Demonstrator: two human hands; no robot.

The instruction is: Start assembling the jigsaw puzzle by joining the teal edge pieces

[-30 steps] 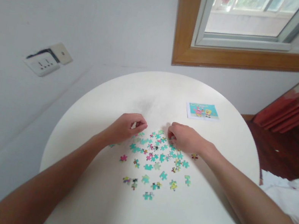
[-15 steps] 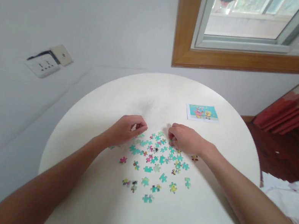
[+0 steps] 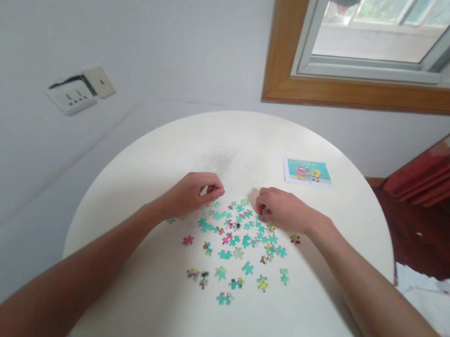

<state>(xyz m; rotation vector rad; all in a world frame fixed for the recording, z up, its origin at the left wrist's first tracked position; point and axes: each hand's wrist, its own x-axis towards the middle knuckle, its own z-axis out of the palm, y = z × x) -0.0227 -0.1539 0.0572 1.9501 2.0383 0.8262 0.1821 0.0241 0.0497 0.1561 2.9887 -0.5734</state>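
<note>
Loose jigsaw puzzle pieces [image 3: 226, 255], mostly turquoise with some pink and yellow ones, lie scattered on the white round table [image 3: 152, 307]. My left hand [image 3: 194, 193] is at the left rear of the spread, thumb and forefinger pinched together. Whatever may be between those fingertips is too small to make out. At the right rear, my right hand [image 3: 281, 208] has its fingers curled in, with a small reddish puzzle piece [image 3: 266, 212] showing at the fingertips. Both hands cover some of the pieces beneath them.
A picture card [image 3: 308, 172] with two cartoon figures lies at the table's back right. Behind the table are a wall with a socket [image 3: 73, 96] and a wood-framed window [image 3: 278, 88]. A red and white curtain [image 3: 429, 169] and white sheets [image 3: 436, 304] are at the right.
The whole view has shifted slightly, so everything sits a little further right. Both hands keep nearly the same place over the pieces; the right fingers have moved slightly, and a reddish piece shows there.
</note>
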